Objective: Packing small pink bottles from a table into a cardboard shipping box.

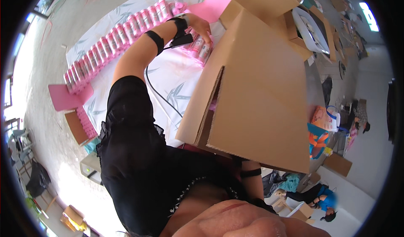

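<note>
Beside the cardboard box [261, 94], my left hand [199, 25] lies over pink-wrapped cans [204, 53], whether clamped I cannot tell, my right hand hidden by the box.

One big carton [261, 90] at 2 o'clock, one blue-clad person [323, 199] at 4, pink-wrapped cylinders [112, 42] at 10 — over a dozen

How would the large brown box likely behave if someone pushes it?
The box would probably hold its shape, as it looks like corrugated cardboard. Its flaps may bend first, because they stand unfastened with a gap between them. Its weight is unclear: the inside is mostly hidden.
</note>
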A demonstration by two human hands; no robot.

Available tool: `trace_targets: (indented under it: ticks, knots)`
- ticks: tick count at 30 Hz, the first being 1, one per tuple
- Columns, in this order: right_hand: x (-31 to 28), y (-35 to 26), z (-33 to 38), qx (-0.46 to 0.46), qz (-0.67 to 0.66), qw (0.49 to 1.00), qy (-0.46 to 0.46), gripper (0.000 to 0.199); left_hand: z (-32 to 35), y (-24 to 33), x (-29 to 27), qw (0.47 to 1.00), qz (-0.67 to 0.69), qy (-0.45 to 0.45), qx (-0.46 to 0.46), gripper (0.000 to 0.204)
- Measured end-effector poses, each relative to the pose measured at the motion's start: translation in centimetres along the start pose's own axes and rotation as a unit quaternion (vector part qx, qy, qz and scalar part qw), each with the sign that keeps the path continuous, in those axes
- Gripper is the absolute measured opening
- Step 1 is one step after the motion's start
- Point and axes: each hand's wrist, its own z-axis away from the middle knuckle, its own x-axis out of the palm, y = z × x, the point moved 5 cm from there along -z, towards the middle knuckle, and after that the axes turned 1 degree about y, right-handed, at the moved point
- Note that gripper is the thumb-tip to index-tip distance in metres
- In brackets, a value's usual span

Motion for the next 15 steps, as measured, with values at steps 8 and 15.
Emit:
trace_targets:
  ticks: [8, 15]
  knots:
    - [0.2, -3.8, 1.4, -0.045, 0.015, 0.997, -0.065, 0.040, 3.3, 0.5, 6.2, 0.991, -0.032, -0.109, 0.071, 0.094]
    - [-0.5, -4.8, 2.9, -0.028, 0.026, 0.996, -0.083, 0.040, 8.6, 2.6, 9.9, 0.991, -0.090, 0.000, 0.095, 0.074]
